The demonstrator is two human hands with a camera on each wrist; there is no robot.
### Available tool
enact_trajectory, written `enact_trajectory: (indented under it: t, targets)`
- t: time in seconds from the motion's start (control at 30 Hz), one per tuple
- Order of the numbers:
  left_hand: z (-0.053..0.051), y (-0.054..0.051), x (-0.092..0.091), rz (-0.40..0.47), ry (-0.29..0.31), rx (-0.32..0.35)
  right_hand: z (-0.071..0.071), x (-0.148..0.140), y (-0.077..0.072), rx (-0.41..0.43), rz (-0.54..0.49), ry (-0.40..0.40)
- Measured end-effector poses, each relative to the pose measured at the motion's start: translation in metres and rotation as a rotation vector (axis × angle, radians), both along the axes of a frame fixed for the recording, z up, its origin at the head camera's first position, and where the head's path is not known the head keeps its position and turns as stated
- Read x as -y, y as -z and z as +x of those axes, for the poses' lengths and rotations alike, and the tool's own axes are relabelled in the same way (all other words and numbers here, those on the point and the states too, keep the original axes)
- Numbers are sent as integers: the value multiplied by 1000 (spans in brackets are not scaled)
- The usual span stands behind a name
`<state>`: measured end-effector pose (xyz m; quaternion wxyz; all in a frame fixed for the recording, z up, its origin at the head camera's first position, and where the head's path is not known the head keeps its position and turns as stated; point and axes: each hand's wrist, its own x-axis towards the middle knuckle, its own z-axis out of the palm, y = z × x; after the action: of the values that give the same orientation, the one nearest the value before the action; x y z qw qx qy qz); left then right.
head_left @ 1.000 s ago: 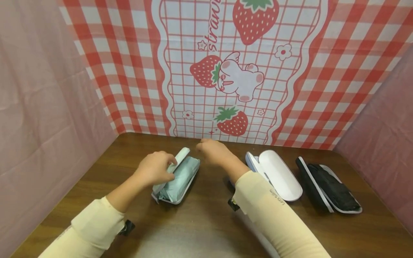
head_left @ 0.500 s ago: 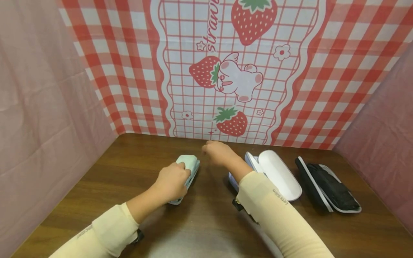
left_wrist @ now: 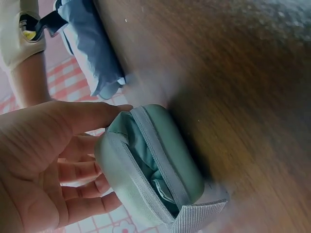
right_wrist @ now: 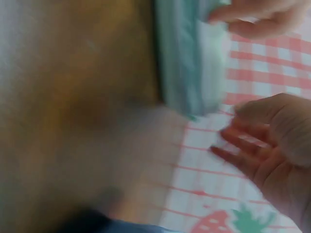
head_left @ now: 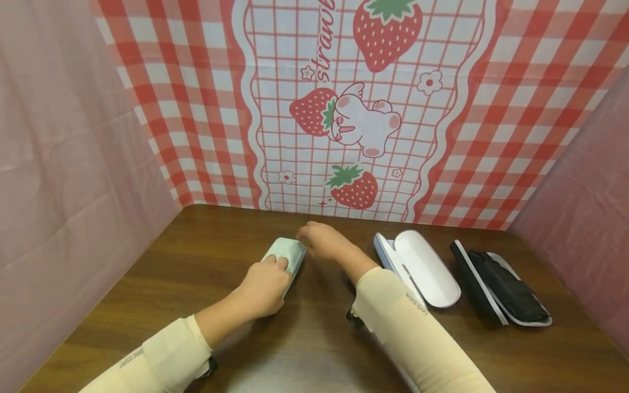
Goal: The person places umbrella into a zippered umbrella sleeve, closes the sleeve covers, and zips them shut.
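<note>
The mint green case (head_left: 286, 248) lies on the table with its lid down; my left hand (head_left: 265, 286) grips it from above. Teal fabric shows through the gap between the zipper edges of the case (left_wrist: 182, 145) in the left wrist view, where the thumb of my left hand (left_wrist: 53, 150) lies at the rim and the fingers reach over the lid. Beside the far end of the case is my right hand (head_left: 321, 240). The right wrist view shows my right hand (right_wrist: 277, 141) with loosely bent fingers, apart from the case (right_wrist: 214, 73).
A blue case with a white interior (head_left: 426, 267) stands open to the right, partly behind my right arm. Farther right lies a black case (head_left: 513, 289), part open, with dark fabric in it. A checked strawberry cloth (head_left: 196, 109) hangs behind the table (head_left: 304, 349).
The mint lid, raised a second ago, has come down under my left hand, which moved right and now sits over it. My right hand has shifted left, closer to the case's far end.
</note>
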<state>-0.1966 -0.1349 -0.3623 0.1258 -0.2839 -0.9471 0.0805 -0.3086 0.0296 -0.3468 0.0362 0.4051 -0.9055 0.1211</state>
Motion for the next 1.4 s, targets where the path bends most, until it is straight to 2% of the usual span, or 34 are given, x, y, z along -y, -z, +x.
enact_trajectory:
  t: [0.1,0.2,0.37,0.5,0.6,0.77,0.93,1.1,1.27,1.4]
  targets:
    - [-1,1,3,9,32,12,-2,4,14,-2,-104,-41]
    - [-3,1,11,50,66,35,-2,5,19,21,-106,-22]
    - [-8,-2,27,123,81,91,1,2,10,40,-10,-15]
    - [-11,-4,32,148,96,91,6,1,2,47,65,-42]
    - [-15,-2,35,161,114,64,12,-1,-3,43,97,-66]
    - [-29,1,44,198,147,23,25,-3,-7,64,107,-96]
    - [-44,1,55,228,171,50,37,-4,-9,112,90,-150]
    - [-54,-1,61,203,165,51,45,-4,-6,122,53,-173]
    - [-55,-5,62,213,153,93,50,-7,-3,90,14,-102]
    - [-51,-12,61,221,106,189,50,-14,4,72,-90,43]
